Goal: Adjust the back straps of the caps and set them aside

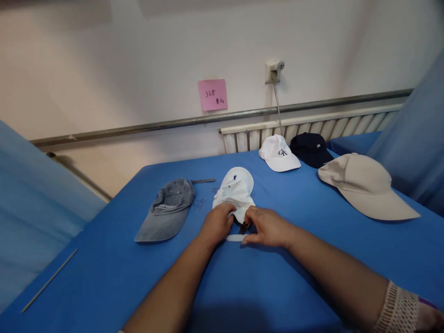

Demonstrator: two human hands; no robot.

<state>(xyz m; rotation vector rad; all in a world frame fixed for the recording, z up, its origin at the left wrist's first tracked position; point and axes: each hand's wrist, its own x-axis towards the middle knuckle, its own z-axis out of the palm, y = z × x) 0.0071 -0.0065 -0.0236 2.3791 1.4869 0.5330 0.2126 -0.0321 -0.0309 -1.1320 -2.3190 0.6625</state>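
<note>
A white baseball cap (236, 189) with a small dark emblem lies in front of me on the blue-covered table, its brim pointing away. My left hand (218, 224) grips the near left edge of its crown, thumb and fingers closing on the fabric. On the near right edge, by the dark buckle, my right hand (265, 226) holds the cap with bent fingers, its thumb next to the white back strap (236, 237). To the left rests a grey baseball cap (168, 210), its strap stretched out behind it.
At the back right sit a white cap with letters (279, 155), a dark navy cap (310, 149) and a large beige cap (364, 182). A thin stick (50, 280) lies at the left edge. Behind are a radiator (246, 138), wall rail (156, 125) and pink note (212, 94); blue curtains flank the table.
</note>
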